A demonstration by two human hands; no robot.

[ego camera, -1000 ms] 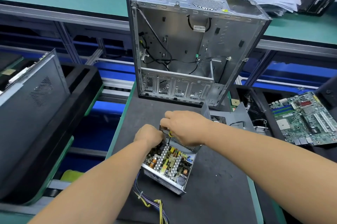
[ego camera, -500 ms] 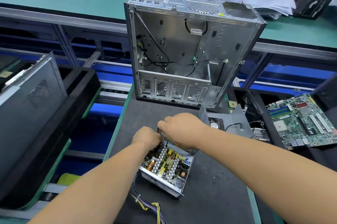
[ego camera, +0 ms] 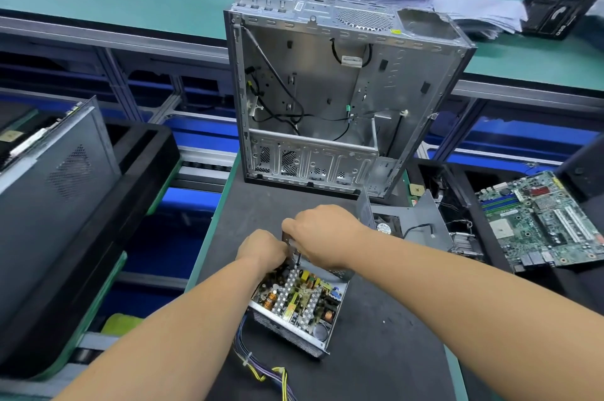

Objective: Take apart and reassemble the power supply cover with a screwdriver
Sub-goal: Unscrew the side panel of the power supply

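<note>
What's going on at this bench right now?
A person is working on an opened power supply lying on the dark mat, its circuit board exposed. Both hands are at its far end: the right hand grips a screwdriver pointing down into the unit, and the left hand holds the edge beside it. The removed cover with its fan lies just to the right. An empty computer case stands upright behind, and a motherboard sits off to the right.

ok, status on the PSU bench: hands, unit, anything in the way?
Both hands at the far edge of the open power supply; right hand grips screwdriver, left hand steadies the unit. Cover off, lying behind. Nothing in the way.
</note>
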